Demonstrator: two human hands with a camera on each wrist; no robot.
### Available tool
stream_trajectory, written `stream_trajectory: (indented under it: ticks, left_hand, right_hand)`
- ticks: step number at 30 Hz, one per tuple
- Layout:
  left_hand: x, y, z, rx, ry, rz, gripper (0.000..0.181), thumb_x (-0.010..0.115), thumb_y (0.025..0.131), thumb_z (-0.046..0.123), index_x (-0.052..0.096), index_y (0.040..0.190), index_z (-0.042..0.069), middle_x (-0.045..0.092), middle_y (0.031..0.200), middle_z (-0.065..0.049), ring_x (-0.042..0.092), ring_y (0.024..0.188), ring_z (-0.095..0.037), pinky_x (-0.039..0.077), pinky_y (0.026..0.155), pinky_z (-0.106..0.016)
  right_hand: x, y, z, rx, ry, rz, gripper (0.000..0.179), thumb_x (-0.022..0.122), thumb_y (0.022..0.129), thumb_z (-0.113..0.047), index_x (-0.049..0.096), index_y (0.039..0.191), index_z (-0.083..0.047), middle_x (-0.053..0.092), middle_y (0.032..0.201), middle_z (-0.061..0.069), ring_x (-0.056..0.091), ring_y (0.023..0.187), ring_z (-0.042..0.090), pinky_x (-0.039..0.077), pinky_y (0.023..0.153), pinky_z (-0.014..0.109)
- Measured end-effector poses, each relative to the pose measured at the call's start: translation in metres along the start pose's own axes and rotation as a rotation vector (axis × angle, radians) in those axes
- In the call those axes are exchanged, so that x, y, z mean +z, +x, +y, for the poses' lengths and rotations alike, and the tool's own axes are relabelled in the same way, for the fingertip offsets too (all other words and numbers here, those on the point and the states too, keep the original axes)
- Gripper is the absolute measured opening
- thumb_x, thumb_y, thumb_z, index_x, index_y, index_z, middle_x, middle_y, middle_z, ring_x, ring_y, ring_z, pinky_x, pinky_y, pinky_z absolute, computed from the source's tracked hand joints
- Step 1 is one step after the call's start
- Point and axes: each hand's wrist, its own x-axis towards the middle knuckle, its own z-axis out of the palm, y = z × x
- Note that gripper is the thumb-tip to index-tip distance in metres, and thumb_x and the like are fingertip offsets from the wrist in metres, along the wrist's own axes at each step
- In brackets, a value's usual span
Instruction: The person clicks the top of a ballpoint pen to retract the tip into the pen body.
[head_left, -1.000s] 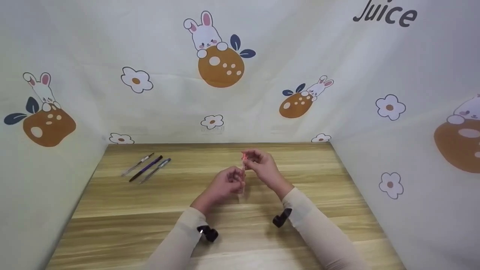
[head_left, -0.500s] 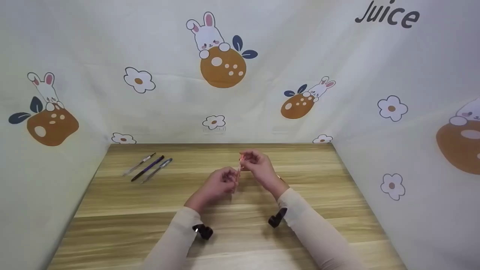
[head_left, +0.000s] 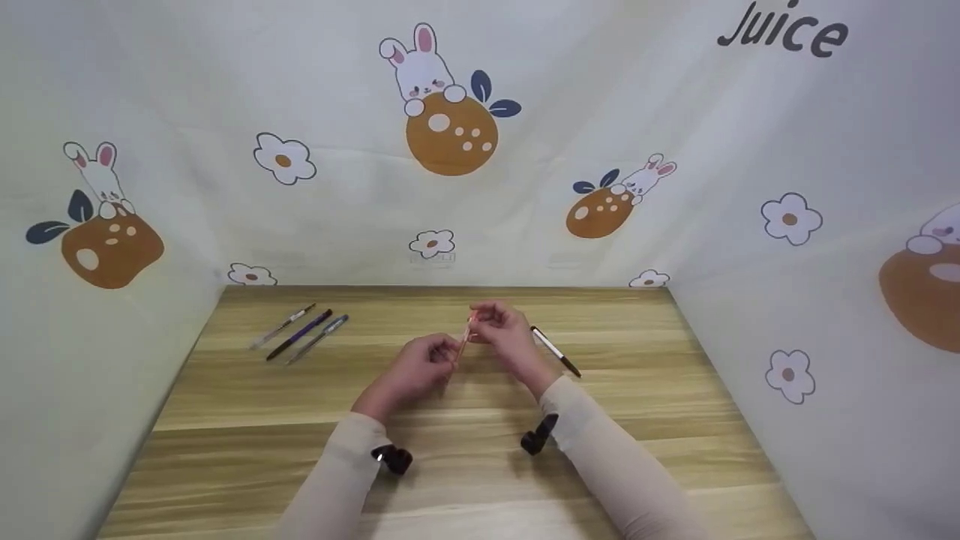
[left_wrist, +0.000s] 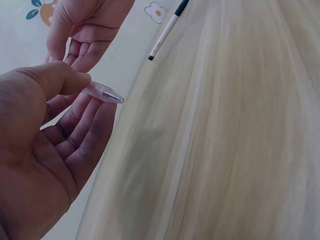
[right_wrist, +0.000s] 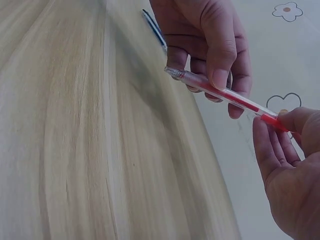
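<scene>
Between both hands, over the wooden table, is a clear-barrelled pen (right_wrist: 240,101) with red ink and a red clip end. My left hand (head_left: 411,367) pinches its barrel between thumb and fingers, and the clear conical tip (left_wrist: 112,96) sticks out past them in the left wrist view. With thumb and fingertips, my right hand (head_left: 506,339) pinches the red end, which it partly hides. The pen slants, red end up, in the head view. Just right of the right hand, a white pen with black ends (head_left: 556,351) lies on the table.
At the table's back left, a clear pen with a white label (head_left: 285,325), a dark purple pen (head_left: 300,334) and a blue-topped clear pen (head_left: 319,339) lie side by side. A printed curtain (head_left: 510,202) stands behind the wooden table (head_left: 465,480) and along both sides.
Both hands have moved left with the red pen, which now slants more. The white and black pen, earlier hidden by the right hand and wrist, has come into view.
</scene>
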Motion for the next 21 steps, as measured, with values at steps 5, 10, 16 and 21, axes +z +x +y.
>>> stream_trajectory:
  ticks: [5,10,16,21]
  left_hand:
    - [-0.008,-0.003,-0.001,0.008,0.020,0.008,0.031,0.067,0.094,-0.006,0.071,0.125,-0.007,0.073,0.103,-0.011,0.067,0.089,-0.019,0.057,0.074,-0.030]
    - [-0.014,-0.005,-0.004,0.001,0.017,0.018,0.032,0.066,0.093,-0.007,0.071,0.125,-0.008,0.072,0.103,-0.013,0.066,0.085,-0.018,0.057,0.070,-0.029]
    - [-0.025,-0.009,-0.005,-0.037,0.039,0.026,0.032,0.067,0.096,-0.004,0.071,0.128,-0.006,0.073,0.107,-0.018,0.066,0.080,-0.018,0.057,0.065,-0.030]
    - [-0.038,-0.015,-0.009,-0.052,0.100,0.051,0.027,0.069,0.100,-0.001,0.072,0.127,-0.004,0.073,0.106,-0.015,0.066,0.085,-0.019,0.057,0.070,-0.029]
  right_hand:
    - [0.008,0.002,0.002,0.016,0.002,0.005,0.031,0.070,0.100,0.012,0.068,0.131,0.009,0.069,0.105,0.011,0.073,0.093,0.019,0.067,0.087,0.039]
    - [0.016,0.007,0.006,0.029,0.024,0.018,0.031,0.069,0.099,0.013,0.068,0.130,0.010,0.069,0.104,0.012,0.074,0.092,0.019,0.067,0.089,0.041]
    - [0.027,0.012,0.011,0.038,0.058,0.026,0.030,0.071,0.099,0.012,0.069,0.129,0.008,0.072,0.107,0.017,0.076,0.091,0.020,0.067,0.087,0.041]
    - [0.044,0.016,0.017,0.068,0.123,0.047,0.029,0.070,0.099,0.014,0.069,0.127,0.008,0.070,0.106,0.019,0.075,0.087,0.020,0.067,0.087,0.040]
